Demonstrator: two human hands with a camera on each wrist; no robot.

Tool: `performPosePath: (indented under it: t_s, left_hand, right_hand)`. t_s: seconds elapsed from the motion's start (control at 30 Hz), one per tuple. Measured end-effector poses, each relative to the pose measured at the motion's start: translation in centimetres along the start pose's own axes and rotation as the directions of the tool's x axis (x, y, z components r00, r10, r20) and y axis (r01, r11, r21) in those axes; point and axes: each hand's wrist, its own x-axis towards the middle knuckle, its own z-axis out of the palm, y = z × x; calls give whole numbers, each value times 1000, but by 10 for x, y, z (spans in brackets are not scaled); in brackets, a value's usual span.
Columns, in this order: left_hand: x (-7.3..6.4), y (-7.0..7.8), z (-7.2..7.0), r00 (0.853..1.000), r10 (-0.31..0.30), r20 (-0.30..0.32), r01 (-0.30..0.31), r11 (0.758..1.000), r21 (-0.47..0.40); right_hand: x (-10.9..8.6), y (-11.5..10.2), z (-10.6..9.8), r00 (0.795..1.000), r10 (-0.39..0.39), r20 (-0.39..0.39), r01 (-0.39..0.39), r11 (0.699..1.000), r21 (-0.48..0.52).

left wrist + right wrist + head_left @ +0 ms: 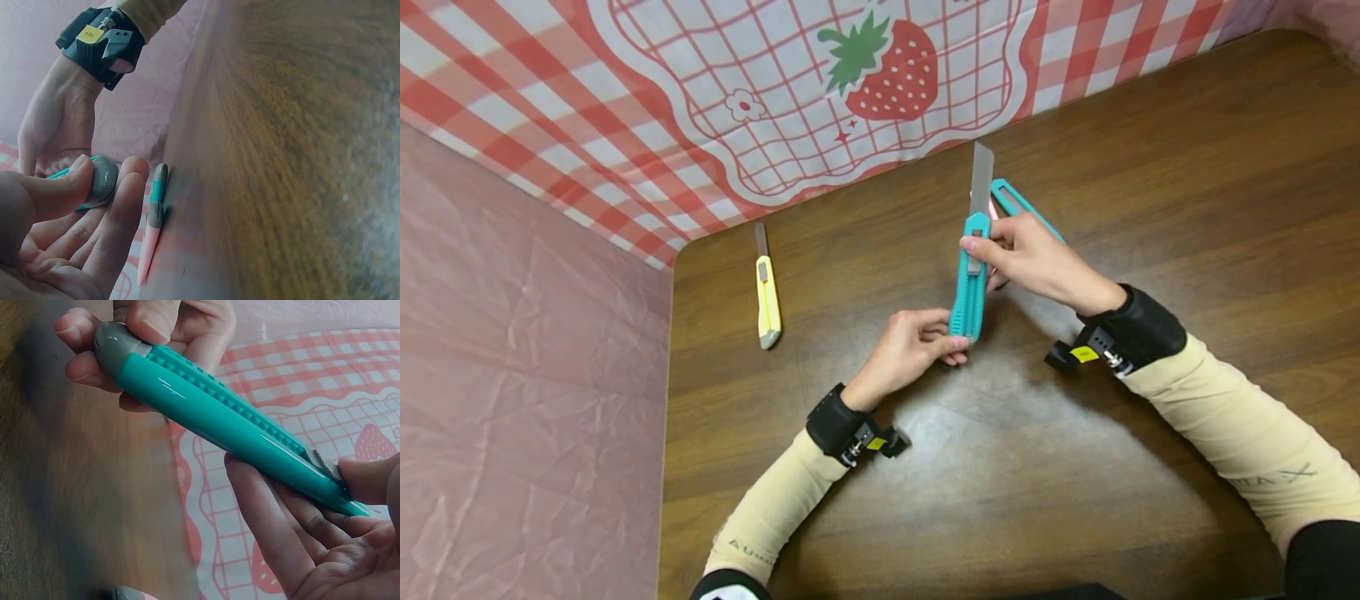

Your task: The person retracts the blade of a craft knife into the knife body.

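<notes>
Both hands hold a teal utility knife (967, 300) above the table, its wide grey blade (982, 177) extended and pointing away from me. My right hand (1043, 260) grips the blade end of the handle. In the right wrist view, its thumb touches the ridged slider (323, 465) while the fingers support the underside. At the other end, my left hand (904, 353) pinches the grey end cap (120, 349) between thumb and fingers. Behind the right hand, a second teal utility knife (1024, 203) lies on the table, partly hidden. A pink knife (150, 244) lies beside it.
A yellow utility knife (768, 304), blade out, lies to the left on the wooden table (880, 500). A checked cloth with a strawberry print (895, 75) hangs along the far edge. Pinkish sheeting (535, 375) borders the left side.
</notes>
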Motion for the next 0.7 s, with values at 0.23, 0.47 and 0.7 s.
performPosePath:
  t_s: [0.23,0.47,0.7]
  left_hand:
    - [-1,5,0,1000,6,17,-6,1000,1]
    - [2,-8,1,1000,5,6,-5,1000,-21]
    - [7,-27,0,1000,-2,-22,1,1000,-18]
  right_hand:
    - [-1,-2,0,1000,7,0,-7,1000,-10]
    - [-1,0,1,1000,0,-4,0,1000,-24]
    - [-1,1,4,998,-46,32,44,998,49]
